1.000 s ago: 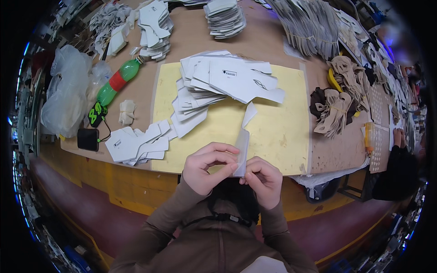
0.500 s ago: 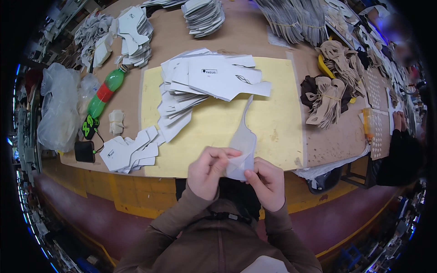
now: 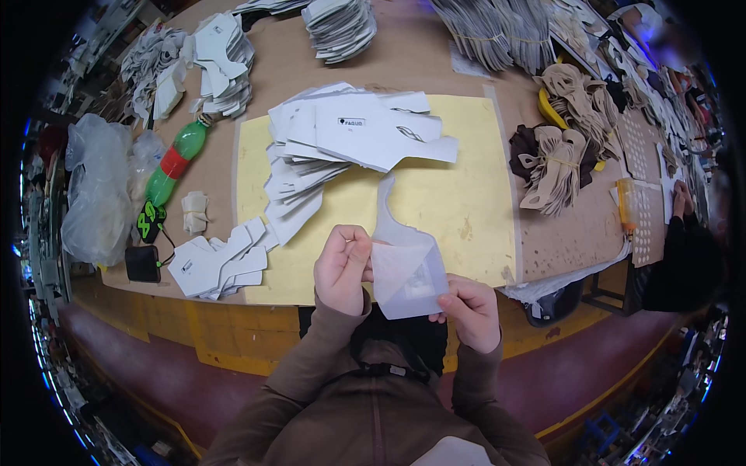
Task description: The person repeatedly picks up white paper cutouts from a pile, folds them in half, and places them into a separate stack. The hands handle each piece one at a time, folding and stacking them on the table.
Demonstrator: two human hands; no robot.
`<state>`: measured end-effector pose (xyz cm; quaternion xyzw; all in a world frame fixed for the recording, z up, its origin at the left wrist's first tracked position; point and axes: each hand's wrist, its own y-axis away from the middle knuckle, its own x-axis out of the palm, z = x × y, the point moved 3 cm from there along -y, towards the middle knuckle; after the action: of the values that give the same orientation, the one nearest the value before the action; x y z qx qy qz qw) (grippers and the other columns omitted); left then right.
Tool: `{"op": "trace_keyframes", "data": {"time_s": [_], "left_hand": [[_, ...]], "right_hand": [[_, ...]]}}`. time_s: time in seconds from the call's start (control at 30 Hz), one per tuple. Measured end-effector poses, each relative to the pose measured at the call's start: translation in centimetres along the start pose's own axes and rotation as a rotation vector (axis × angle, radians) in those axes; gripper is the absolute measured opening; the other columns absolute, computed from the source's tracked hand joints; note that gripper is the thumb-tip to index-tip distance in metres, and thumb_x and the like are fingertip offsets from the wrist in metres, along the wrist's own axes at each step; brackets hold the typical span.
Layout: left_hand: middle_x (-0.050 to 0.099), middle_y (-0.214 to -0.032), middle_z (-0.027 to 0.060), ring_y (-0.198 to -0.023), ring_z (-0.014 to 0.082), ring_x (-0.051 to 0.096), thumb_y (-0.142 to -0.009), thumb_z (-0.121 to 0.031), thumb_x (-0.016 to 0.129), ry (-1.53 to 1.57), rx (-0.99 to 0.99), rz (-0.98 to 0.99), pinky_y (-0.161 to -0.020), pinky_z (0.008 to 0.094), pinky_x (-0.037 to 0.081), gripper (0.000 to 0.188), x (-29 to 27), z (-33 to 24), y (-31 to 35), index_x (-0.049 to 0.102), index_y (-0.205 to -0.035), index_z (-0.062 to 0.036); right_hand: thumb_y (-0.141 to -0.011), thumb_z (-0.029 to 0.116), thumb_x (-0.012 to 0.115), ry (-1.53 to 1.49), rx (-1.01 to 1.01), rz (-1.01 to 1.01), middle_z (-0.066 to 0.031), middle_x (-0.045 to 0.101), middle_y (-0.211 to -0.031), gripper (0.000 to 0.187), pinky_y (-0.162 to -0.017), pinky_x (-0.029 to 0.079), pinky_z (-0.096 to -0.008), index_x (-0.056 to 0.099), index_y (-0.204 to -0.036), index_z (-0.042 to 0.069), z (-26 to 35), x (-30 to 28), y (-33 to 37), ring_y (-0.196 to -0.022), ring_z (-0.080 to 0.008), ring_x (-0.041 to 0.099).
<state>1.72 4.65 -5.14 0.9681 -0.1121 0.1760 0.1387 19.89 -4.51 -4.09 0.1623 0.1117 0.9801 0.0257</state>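
Observation:
In front of me, over the near edge of the table, I hold a pale cut piece (image 3: 432,268) with a wide end and a narrow curved strip. Its wide end has a thin whitish layer (image 3: 393,264) folded across it in a triangle. My left hand (image 3: 340,260) is closed, pinching the edge of that layer on the left side. The lower right corner of the cut piece is between the thumb and fingers of my right hand (image 3: 472,309). Beyond my hands lies a fanned pile of white cut pieces (image 3: 373,132) on a yellow sheet (image 3: 474,202).
At left are smaller white pieces (image 3: 214,268), a black phone-like object (image 3: 143,264), a green bottle (image 3: 186,144) and a plastic bag (image 3: 97,194). Grey stacks (image 3: 493,35) stand far off; beige bundles (image 3: 561,163) and an orange bottle (image 3: 626,203) lie right. Another person's hand (image 3: 682,199) rests at far right.
My left hand has moved up and left, drawing the thin layer out into a wider fold. The cut piece has turned more face-up, and my right hand has shifted slightly right and nearer.

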Motion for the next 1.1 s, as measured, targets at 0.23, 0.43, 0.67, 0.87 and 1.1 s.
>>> {"op": "trace_keyframes", "data": {"time_s": [0.23,0.43,0.67,0.87,1.1], "left_hand": [[0.064,-0.085,0.0037,-0.075,0.0074,0.064,-0.11,-0.022,0.047,-0.013,-0.033,-0.083,-0.071,0.0229,0.055,0.018,-1.6,1.1,-2.4,0.049,-0.113,-0.0047],[0.069,-0.104,0.0125,-0.095,0.0225,0.07,-0.104,-0.012,0.052,-0.268,0.188,-0.075,-0.084,0.0322,0.056,0.023,0.5,1.1,-2.0,0.051,-0.125,-0.0035],[0.071,-0.108,0.0145,-0.098,0.0282,0.068,-0.085,0.002,0.072,-0.729,0.466,0.4,-0.088,0.0356,0.054,0.023,4.1,-1.7,2.5,0.071,-0.107,-0.001],[0.072,-0.105,0.0118,-0.091,0.0256,0.071,-0.083,0.0,0.075,-0.747,0.487,0.467,-0.078,0.0353,0.057,0.014,4.2,-2.7,2.2,0.073,-0.097,0.0001],[0.073,-0.103,0.0159,-0.087,0.0237,0.073,-0.085,0.004,0.073,-0.758,0.478,0.483,-0.076,0.0306,0.059,0.016,3.7,-3.3,1.9,0.073,-0.101,0.0031]], "right_hand": [[-0.091,0.005,0.061,-0.368,-0.076,-0.21,-0.0081,0.059,-0.072,0.025,-0.062,0.042,-0.0261,0.056,-0.067,0.0,-1.5,-4.9,2.1,-0.065,-0.0135,0.054],[-0.093,0.006,0.059,-0.306,-0.042,-0.245,-0.009,0.062,-0.08,0.024,-0.067,0.044,-0.0277,0.057,-0.07,-0.002,-2.5,-5.0,2.9,-0.071,-0.0147,0.056],[-0.097,0.004,0.058,-0.256,-0.109,-0.156,-0.0091,0.063,-0.091,0.012,-0.076,0.048,-0.0294,0.065,-0.093,-0.005,-1.6,-2.5,1.7,-0.082,-0.0158,0.06],[-0.094,-0.003,0.063,0.162,-0.246,-0.044,-0.0094,0.065,-0.095,0.006,-0.077,0.048,-0.0277,0.066,-0.1,-0.004,0.6,-0.8,1.3,-0.082,-0.0166,0.061],[-0.094,-0.001,0.064,0.512,-0.307,-0.054,-0.0128,0.063,-0.091,0.008,-0.074,0.049,-0.0313,0.065,-0.101,-0.003,2.4,0.8,0.7,-0.081,-0.0251,0.063]]}}
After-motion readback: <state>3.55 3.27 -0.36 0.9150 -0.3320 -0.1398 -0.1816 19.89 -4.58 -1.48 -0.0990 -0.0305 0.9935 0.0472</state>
